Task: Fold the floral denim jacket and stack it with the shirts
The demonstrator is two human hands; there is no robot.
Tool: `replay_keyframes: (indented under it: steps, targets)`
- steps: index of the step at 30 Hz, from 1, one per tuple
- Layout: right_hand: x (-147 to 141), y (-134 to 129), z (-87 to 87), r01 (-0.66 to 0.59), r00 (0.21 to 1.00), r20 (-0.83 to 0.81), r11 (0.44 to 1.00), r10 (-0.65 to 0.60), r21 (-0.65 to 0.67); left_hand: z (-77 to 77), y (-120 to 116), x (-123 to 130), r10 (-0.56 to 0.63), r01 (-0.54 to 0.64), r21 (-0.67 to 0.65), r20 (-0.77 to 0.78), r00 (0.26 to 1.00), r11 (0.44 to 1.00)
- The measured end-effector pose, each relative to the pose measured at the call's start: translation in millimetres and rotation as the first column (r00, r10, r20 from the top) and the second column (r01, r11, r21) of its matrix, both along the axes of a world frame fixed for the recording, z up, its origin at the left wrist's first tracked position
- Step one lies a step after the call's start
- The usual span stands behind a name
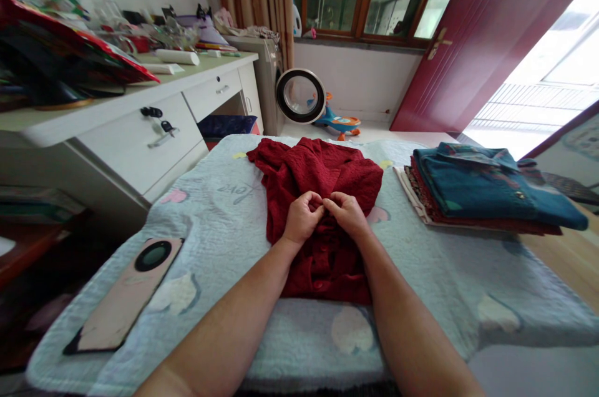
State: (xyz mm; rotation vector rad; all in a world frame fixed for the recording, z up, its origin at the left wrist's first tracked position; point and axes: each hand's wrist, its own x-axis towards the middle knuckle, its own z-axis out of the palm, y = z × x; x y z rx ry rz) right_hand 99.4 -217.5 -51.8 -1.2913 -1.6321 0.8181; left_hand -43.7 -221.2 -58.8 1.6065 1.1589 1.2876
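Note:
A dark red buttoned shirt lies rumpled on a pale blue quilted cover, its button front running toward me. Over the middle of that front, my left hand and my right hand meet, fingertips almost touching. Both hands are closed in a pinch on the shirt's front edge. Whether a button sits between the fingertips is too small to make out. Below the hands, a red button shows near the shirt's close end.
On the right is a stack of folded clothes, a blue denim garment on top. A phone lies at the left. Beyond are a cluttered white desk, an open round washer door, a blue and orange ride-on toy and a red door.

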Motion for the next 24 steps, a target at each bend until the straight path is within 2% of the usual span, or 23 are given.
replay_keyframes:
  steps: [11,18,24]
  targets:
    - [1.4,1.3,-2.4,0.018,0.999,-0.028,1.000,-0.018,-0.011,-2.8,-1.0,2.4,-0.006,0.011,0.065,-0.082,0.997,0.998]
    - [1.2,0.8,-1.3,0.022,0.999,-0.034,1.000,-0.021,0.009,-2.8,-1.8,3.4,0.060,-0.046,0.101,-0.145,0.988,0.994]
    - [0.3,0.6,-2.0,0.001,0.998,-0.055,1.000,-0.001,-0.003,-1.9,-3.1,3.0,0.156,-0.095,0.229,-0.268,0.951,0.969]
